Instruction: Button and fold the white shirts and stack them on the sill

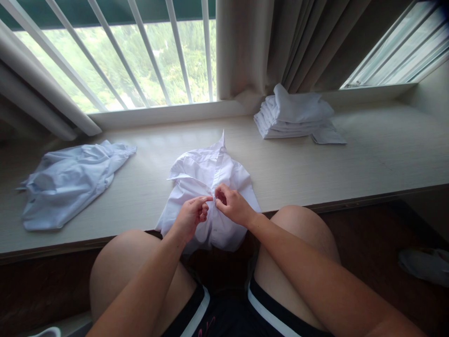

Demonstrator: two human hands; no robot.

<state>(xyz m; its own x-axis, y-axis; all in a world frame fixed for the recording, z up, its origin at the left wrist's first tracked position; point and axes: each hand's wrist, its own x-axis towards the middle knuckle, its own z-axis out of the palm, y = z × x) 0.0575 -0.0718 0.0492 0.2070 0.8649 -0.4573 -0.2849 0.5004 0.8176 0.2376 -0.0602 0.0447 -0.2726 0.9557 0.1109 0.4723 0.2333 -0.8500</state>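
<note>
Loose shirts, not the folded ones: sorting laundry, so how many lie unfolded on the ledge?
2: a crumpled pale blue shirt far left, a white button-front shirt centre under both hands. The folded stack isn't counted.

We wear black shorts with white bands along the leg hems and a small pink mark near the front; our arms and knees are bare, without sleeves.

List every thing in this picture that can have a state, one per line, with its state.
White shirt: spread on the ledge, hem hanging over the edge, front placket pinched by both hands.
Left hand: fingers closed on the placket.
Right hand: fingers closed on the placket.
Blue shirt: crumpled, unfolded, lying apart on the ledge.
Shirt stack: folded, piled by the curtain.
Curtain: drawn aside, windows uncovered.
</note>
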